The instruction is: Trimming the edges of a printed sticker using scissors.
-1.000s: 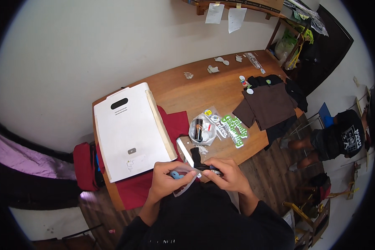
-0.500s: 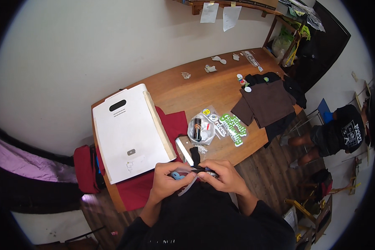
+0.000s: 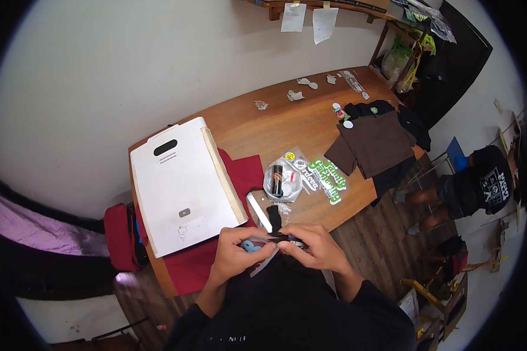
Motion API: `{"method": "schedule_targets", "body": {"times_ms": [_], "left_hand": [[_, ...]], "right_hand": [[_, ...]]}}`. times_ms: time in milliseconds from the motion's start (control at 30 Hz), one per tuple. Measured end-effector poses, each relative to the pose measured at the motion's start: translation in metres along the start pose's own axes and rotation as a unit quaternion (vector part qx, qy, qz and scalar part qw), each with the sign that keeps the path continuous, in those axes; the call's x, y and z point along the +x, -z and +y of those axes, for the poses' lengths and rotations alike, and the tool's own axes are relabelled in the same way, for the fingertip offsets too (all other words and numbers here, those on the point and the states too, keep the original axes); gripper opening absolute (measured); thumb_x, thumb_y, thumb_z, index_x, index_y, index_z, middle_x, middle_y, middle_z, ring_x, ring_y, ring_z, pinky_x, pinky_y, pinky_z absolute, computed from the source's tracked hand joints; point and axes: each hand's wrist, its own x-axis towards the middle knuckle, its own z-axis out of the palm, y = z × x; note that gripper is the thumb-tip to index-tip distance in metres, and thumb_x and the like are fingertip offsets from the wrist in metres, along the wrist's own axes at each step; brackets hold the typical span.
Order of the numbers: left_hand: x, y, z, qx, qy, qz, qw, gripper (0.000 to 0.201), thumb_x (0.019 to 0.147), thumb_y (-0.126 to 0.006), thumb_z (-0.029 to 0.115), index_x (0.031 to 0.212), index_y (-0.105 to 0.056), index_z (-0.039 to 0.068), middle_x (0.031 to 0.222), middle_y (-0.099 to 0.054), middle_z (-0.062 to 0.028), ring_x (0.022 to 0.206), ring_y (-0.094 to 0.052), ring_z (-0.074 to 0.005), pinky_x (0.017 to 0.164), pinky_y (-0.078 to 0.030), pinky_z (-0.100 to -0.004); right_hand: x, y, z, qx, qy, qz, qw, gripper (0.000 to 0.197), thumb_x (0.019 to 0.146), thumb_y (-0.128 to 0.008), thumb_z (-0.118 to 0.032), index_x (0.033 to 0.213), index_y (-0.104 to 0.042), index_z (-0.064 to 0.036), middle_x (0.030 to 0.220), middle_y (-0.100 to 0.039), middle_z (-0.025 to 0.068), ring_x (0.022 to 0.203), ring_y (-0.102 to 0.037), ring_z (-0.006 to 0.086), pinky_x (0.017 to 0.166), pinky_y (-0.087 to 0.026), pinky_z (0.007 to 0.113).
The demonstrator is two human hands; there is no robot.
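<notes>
Both hands stay at the near edge of the bench, close to the chest, over a dark garment in the lap. Left hand: fingers curled around a small blue-handled tool, likely scissors, though the blades are hidden. Right hand: fingers pinched on a narrow black strip that stands up between the two hands, with a pale sliver hanging below. Against the two earlier views little has moved: the hands sit a touch closer together and the strip reads more upright; the grip looks unchanged. Judged from that, the work on the strip is mid-step, not finished. Bench unchanged: white board on red cloth, clear bag of small items, green lettered transfer, brown shirt.
</notes>
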Motion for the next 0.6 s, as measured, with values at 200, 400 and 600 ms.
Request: {"method": "schedule_targets", "body": {"times_ms": [200,400,600], "left_hand": [[-0.0006,-0.0001,-0.0028,-0.007,0.007,-0.005,1.0,0.013,0.069,-0.071,0.005,0.079,-0.066,-0.002,0.066,-0.064,-0.0038,0.06,-0.056,-0.0042,0.056,-0.045,-0.0182],[-0.0009,-0.0012,-0.0032,-0.005,0.025,-0.017,1.0,0.015,0.069,-0.072,0.007,0.079,-0.066,-0.002,0.065,-0.063,-0.0033,0.059,-0.055,-0.0038,0.053,-0.043,-0.0181],[-0.0001,-0.0016,-0.0025,0.01,0.011,-0.032,0.999,0.016,0.069,-0.073,0.008,0.079,-0.065,-0.002,0.064,-0.062,-0.0037,0.059,-0.054,-0.0037,0.052,-0.043,-0.0185]], "right_hand": [[0.0005,-0.0007,-0.0002,-0.006,0.014,0.003,1.0,0.016,0.083,-0.06,-0.013,0.091,-0.057,0.0006,0.066,-0.057,0.0095,0.057,-0.057,0.0215,0.051,-0.041,0.029],[0.0014,0.0008,-0.0022,-0.009,0.017,0.0,1.0,0.016,0.083,-0.06,-0.014,0.09,-0.057,0.0006,0.065,-0.055,0.0093,0.056,-0.055,0.0214,0.051,-0.04,0.029],[0.0009,0.0004,-0.0028,-0.008,0.015,-0.001,1.0,0.016,0.082,-0.06,-0.013,0.089,-0.058,0.0007,0.065,-0.054,0.0098,0.055,-0.055,0.0221,0.05,-0.04,0.029]]}}
